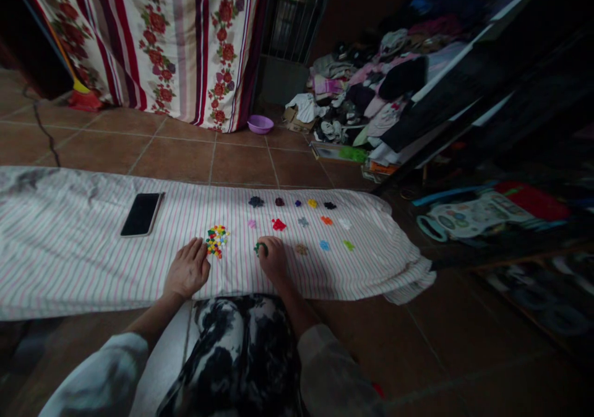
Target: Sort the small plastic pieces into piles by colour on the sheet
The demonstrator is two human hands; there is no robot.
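Note:
My left hand [188,267] lies flat on the striped cloth [106,268], its fingers stretched out and their tips at the left edge of a mixed pile of small coloured pieces [216,240]. These are yellow, red, green, white and blue. My right hand [275,260] is curled at a small heap of dark green pieces [257,249], partly covering it. Whatever its fingers grip is hidden. Around it lie single-colour heaps: red pieces [278,224], pink pieces [252,223], brown pieces [301,249] and light blue pieces [324,245].
A phone [142,214] lies on the cloth at left. Further heaps include dark grey pieces [255,202], yellow pieces [312,203], orange pieces [327,220] and lime green pieces [349,245]. Beyond the cloth are a purple basin [260,124], a flowered curtain [185,46] and piled clothes [371,83].

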